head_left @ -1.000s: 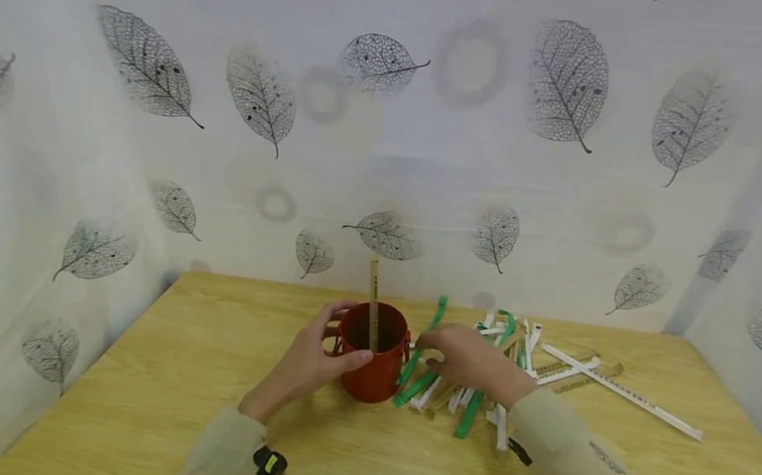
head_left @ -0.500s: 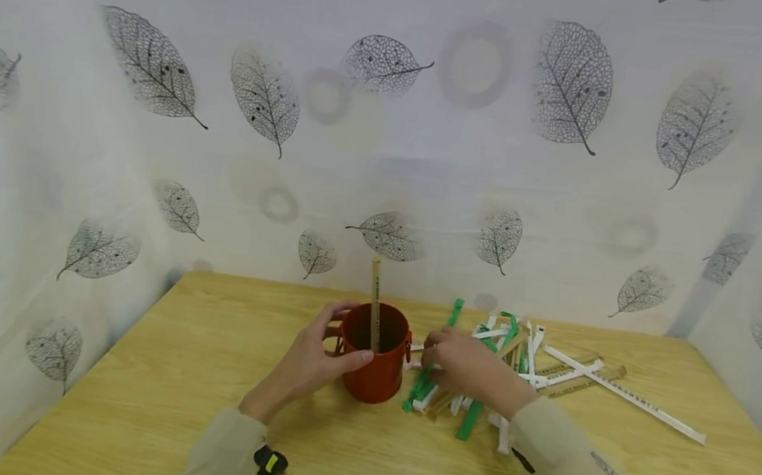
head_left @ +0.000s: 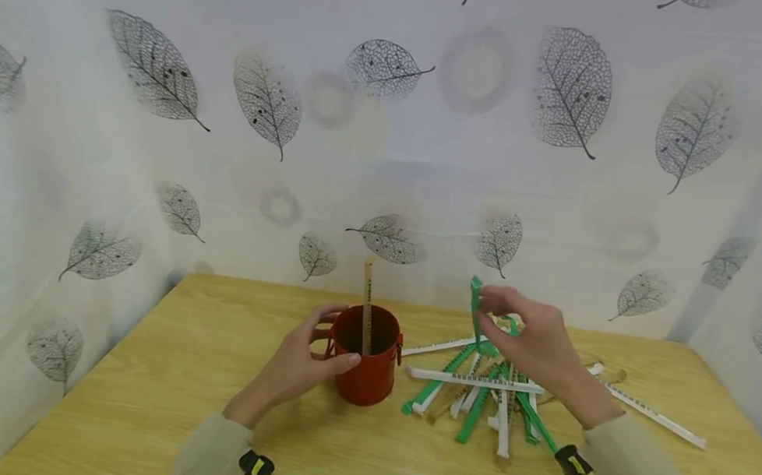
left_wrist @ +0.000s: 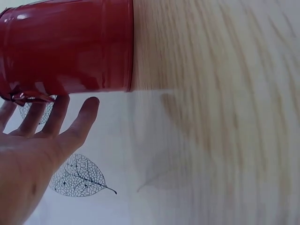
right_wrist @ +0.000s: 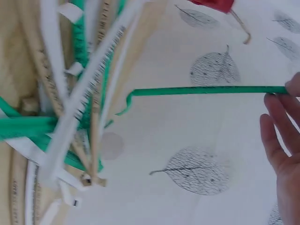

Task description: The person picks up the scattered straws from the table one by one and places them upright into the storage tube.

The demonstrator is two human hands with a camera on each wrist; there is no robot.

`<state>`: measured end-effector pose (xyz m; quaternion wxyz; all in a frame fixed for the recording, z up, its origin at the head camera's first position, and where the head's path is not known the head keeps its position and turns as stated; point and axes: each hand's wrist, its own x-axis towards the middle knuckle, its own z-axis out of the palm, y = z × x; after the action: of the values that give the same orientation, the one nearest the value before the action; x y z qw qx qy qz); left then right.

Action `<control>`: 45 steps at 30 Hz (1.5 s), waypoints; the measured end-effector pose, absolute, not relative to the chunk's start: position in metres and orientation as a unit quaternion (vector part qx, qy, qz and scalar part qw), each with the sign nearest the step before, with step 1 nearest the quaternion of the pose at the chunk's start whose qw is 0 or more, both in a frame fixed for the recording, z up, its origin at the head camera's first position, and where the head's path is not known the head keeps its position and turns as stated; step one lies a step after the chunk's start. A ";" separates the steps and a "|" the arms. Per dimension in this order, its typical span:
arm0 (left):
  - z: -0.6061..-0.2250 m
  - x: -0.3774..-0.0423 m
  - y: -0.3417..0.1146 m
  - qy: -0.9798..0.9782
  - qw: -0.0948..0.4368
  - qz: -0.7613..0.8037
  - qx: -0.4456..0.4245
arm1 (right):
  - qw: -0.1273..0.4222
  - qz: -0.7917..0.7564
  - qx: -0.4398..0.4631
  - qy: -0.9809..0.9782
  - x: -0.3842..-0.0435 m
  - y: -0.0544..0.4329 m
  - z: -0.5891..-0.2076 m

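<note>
A small red bucket stands upright with one brown paper-wrapped straw leaning inside it. My left hand grips the bucket, thumb on the near rim and fingers round the far left side. In the left wrist view the bucket's wall lies beside those fingers. My right hand pinches a green wrapped straw by one end, above a loose heap of green, white and brown wrapped straws. The straw's other end is crimped and bent, hanging down over the heap.
The heap lies right of the bucket on a wooden table. A long white wrapped straw reaches farther right. Behind the table hangs a white leaf-print curtain. A black wrist camera sits below the right wrist.
My right hand has lifted from the heap, up and to the right, with a green wrapped straw. The bucket in my left hand has tilted or shifted slightly left.
</note>
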<state>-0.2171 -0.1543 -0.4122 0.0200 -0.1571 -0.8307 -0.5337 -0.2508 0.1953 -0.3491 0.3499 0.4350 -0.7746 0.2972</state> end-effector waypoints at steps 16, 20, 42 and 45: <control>-0.416 -0.218 -0.141 -0.848 0.025 -0.512 -0.132 | 0.391 0.403 0.435 -0.704 -0.248 0.174 -0.302; -0.416 -0.215 -0.142 -0.848 0.033 -0.511 -0.134 | 0.388 0.424 0.433 -0.694 -0.245 0.164 -0.294; -0.412 -0.206 -0.144 -0.852 0.066 -0.513 -0.085 | 0.348 0.516 0.440 -0.648 -0.250 0.089 -0.293; -0.413 -0.206 -0.145 -0.852 0.064 -0.514 -0.080 | 0.350 0.505 0.434 -0.659 -0.251 0.086 -0.302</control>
<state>-0.2058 -0.1448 -0.4127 0.0637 -0.0802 -0.8516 -0.5141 -0.2511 0.0856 -0.3022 0.3502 0.4342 -0.6586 0.5050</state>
